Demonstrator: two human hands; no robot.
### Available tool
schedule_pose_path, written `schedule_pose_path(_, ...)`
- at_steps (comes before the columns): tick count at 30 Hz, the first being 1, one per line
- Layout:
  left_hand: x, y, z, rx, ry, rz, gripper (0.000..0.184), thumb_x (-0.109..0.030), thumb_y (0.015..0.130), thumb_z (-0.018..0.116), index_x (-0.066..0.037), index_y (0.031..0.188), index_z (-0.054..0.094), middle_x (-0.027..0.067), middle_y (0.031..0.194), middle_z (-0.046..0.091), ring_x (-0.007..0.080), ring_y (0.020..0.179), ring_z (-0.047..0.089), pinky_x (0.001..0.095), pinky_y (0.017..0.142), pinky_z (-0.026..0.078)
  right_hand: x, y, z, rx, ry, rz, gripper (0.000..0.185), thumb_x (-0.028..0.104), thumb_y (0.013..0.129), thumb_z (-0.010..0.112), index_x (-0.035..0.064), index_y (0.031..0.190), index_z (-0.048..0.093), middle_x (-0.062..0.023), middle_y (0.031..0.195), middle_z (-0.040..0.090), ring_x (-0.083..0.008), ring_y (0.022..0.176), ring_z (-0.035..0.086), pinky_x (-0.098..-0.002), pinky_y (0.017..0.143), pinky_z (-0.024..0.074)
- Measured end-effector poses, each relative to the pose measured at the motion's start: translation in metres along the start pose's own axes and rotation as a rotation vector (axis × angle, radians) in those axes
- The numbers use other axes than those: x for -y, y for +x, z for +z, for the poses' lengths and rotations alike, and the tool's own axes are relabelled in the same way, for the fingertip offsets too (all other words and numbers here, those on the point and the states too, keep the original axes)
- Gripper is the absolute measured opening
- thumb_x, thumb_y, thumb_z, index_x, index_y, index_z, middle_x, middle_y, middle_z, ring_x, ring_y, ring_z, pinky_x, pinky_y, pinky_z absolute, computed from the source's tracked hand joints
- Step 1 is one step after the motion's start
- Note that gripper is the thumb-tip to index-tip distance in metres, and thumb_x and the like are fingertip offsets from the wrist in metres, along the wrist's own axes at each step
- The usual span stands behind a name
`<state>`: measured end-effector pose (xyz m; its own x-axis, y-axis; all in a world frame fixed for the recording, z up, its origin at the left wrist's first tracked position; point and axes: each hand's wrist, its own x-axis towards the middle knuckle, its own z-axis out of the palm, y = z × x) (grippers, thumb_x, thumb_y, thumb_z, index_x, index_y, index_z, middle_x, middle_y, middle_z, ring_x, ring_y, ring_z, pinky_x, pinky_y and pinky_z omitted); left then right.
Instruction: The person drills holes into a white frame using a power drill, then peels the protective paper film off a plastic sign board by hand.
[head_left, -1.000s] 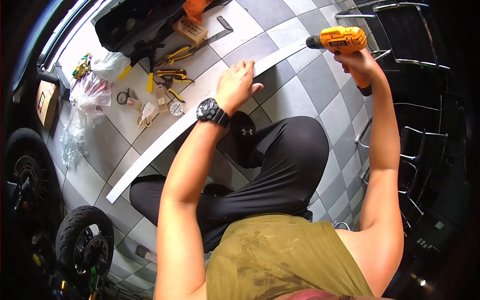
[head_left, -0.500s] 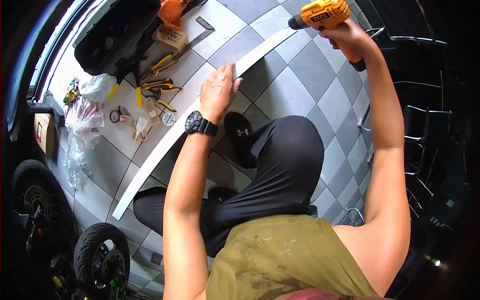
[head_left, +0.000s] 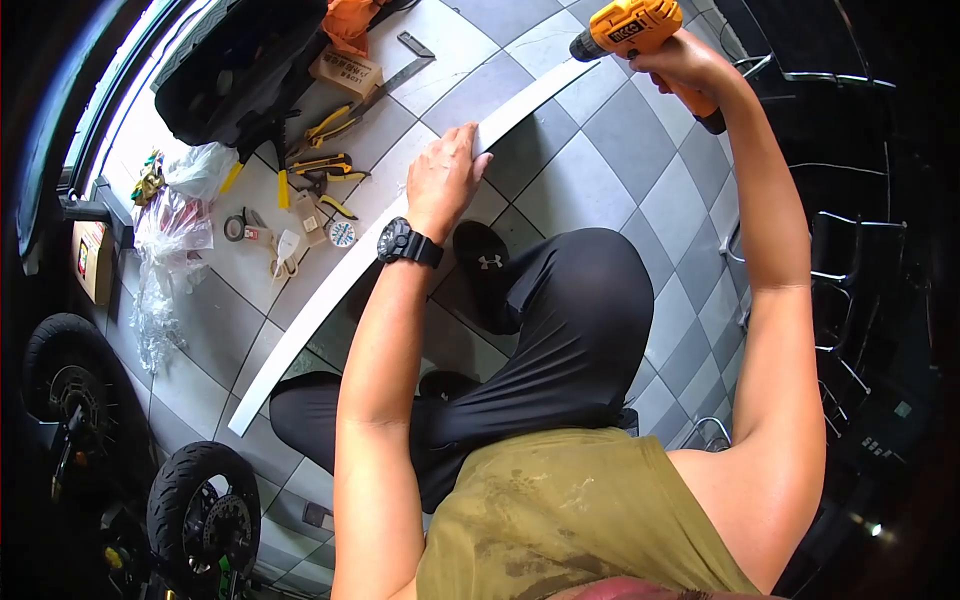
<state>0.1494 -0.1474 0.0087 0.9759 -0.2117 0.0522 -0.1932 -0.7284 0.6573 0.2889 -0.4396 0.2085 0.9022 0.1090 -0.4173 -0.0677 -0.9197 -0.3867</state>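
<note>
A long white strip (head_left: 320,318) runs slantwise above the tiled floor, from beside my folded leg up to the top of the view. My left hand (head_left: 447,178), with a black watch at the wrist, grips the strip past its middle, thumb on the near edge and fingers over the top. An orange cordless drill (head_left: 632,27) is held by its handle in my right hand (head_left: 690,72). Its black chuck is at the strip's far end; whether the tip touches the strip I cannot tell.
Left of the strip lie pliers (head_left: 330,125), a yellow cutter (head_left: 320,166), a metal square (head_left: 405,72), a roll of tape (head_left: 235,228) and plastic bags (head_left: 172,235). A black bag (head_left: 235,75) and small carton (head_left: 345,72) are farther up. Motorcycle wheels (head_left: 203,515) stand lower left; chairs (head_left: 845,245) at right.
The drill and my right hand have shifted slightly left, the chuck staying by the strip's far end. My left hand keeps its hold on the strip. The whole view has shifted a little.
</note>
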Motion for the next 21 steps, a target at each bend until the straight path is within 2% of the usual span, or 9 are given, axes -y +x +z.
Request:
schedule_pose_path(11,0.0016,-0.0005,0.0019,0.009,-0.008,-0.002,0.048,-0.035,0.097,0.073,-0.009,0.137,0.063,0.0142,0.128,0.072,0.0375,0.110,0.071,0.0476,0.091,0.059,-0.0047,0.0019,0.0038,0.041,0.030,0.005,0.034,0.021,0.084,0.074,0.0031,0.111,0.068,-0.0059,0.069,0.061,-0.0150,0.058,0.059,-0.0329,0.057,0.0530)
schedule_pose_path(13,0.0009,-0.0011,0.0027,-0.040,-0.009,0.021,0.044,-0.030,0.096,0.074,-0.008,0.134,0.064,0.0152,0.113,0.073,0.0365,0.102,0.072,0.0476,0.086,0.059,-0.0019,0.0021,0.0040,0.045,0.031,0.015,0.035,0.017,0.084,0.073,0.0007,0.114,0.067,-0.0065,0.071,0.062,-0.0144,0.058,0.059,-0.0329,0.056,0.0529)
schedule_pose_path(14,0.0009,-0.0013,0.0029,-0.039,-0.009,0.020,0.044,-0.030,0.096,0.074,-0.008,0.134,0.064,0.0152,0.113,0.073,0.0365,0.102,0.072,0.0476,0.086,0.059,-0.0007,0.0022,0.0039,0.048,0.032,0.025,0.036,0.012,0.084,0.072,-0.0017,0.117,0.066,-0.0071,0.073,0.062,-0.0138,0.059,0.059,-0.0330,0.054,0.0527)
schedule_pose_path(20,0.0015,-0.0013,0.0036,-0.065,-0.012,0.034,0.045,-0.030,0.096,0.074,-0.009,0.133,0.063,0.0147,0.112,0.072,0.0366,0.102,0.072,0.0481,0.086,0.059,0.0016,0.0034,0.0047,0.045,0.036,0.054,0.039,0.012,0.082,0.072,-0.0013,0.118,0.067,-0.0072,0.074,0.062,-0.0142,0.058,0.058,-0.0327,0.054,0.0524)
schedule_pose_path(21,0.0005,-0.0005,0.0018,-0.033,-0.010,0.009,0.046,-0.032,0.096,0.074,-0.009,0.135,0.064,0.0137,0.119,0.072,0.0369,0.105,0.072,0.0478,0.088,0.059,0.0022,0.0041,0.0040,0.045,0.036,0.052,0.039,0.012,0.082,0.072,-0.0013,0.118,0.067,-0.0072,0.074,0.062,-0.0142,0.058,0.058,-0.0327,0.054,0.0524)
